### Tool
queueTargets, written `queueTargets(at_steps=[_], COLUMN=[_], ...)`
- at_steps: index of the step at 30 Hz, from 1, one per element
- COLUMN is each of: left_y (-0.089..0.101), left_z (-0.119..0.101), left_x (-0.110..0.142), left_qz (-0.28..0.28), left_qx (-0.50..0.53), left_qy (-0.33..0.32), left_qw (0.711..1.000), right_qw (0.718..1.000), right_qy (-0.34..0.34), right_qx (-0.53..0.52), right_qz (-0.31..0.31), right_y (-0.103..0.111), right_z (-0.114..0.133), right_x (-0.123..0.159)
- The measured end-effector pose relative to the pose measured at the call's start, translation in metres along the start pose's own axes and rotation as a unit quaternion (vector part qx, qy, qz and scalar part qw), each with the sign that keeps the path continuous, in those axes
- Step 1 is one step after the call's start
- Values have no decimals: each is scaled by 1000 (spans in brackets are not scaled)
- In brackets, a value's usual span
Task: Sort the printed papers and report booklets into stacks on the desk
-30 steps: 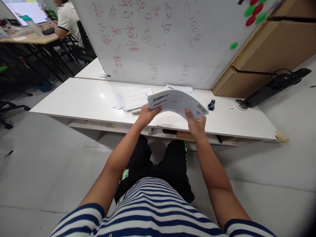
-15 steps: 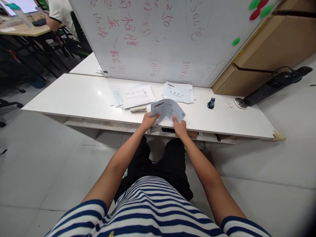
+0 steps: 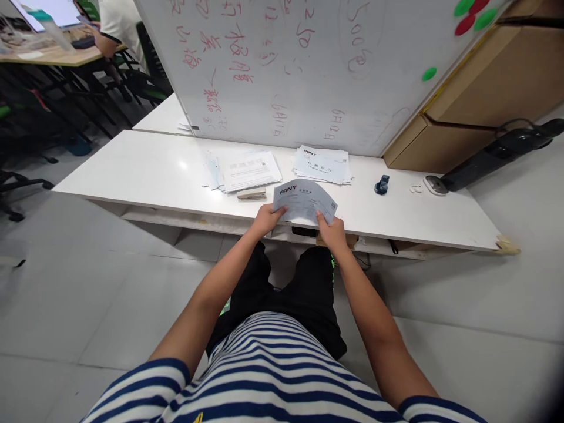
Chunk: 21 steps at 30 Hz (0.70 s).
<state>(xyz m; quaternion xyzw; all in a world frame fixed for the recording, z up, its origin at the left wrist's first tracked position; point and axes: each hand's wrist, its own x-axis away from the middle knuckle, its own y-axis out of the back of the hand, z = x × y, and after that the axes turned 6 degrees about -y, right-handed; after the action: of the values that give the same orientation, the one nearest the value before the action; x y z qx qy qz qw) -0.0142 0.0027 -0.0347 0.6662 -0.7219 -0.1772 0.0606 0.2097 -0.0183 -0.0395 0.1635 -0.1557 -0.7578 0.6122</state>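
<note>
Both my hands hold a bowed sheet of printed paper headed "PONY" above the table's front edge. My left hand pinches its left side, thumb on top. At its lower right, my right hand grips it the same way. The fingers under the paper are hidden, and I cannot tell whether it is one sheet or more. Just left of the paper lies a beige stapler. Behind the stapler is a loose stack of printed papers. Another paper stack, also marked "PONY", lies behind the held paper.
The white table has an open shelf below. A whiteboard with red writing stands at its back. To the right are a dark blue watch-like object, cardboard boxes and a black cylindrical device. A person sits far left.
The view has shifted slightly, so the scene sits a little further right. The held paper looks flatter and wider, with my hands slightly further apart. Both hands keep their grip.
</note>
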Motion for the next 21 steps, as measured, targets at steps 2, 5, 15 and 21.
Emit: queueTargets(at_steps=[2, 5, 15, 21], left_y=[8, 22, 69, 77], left_z=[-9, -20, 11, 12], left_x=[11, 22, -26, -22], left_qz=[63, 80, 20, 138], left_qx=[10, -36, -487, -416], left_qy=[23, 18, -90, -172], left_qw=[998, 996, 869, 882], right_qw=[1000, 990, 910, 897], right_qy=[-25, -112, -269, -282], right_qx=[-3, -78, -309, -330], right_qz=[15, 46, 59, 80], right_y=[14, 31, 15, 10], right_z=[-3, -15, -34, -30], right_x=[10, 35, 103, 102])
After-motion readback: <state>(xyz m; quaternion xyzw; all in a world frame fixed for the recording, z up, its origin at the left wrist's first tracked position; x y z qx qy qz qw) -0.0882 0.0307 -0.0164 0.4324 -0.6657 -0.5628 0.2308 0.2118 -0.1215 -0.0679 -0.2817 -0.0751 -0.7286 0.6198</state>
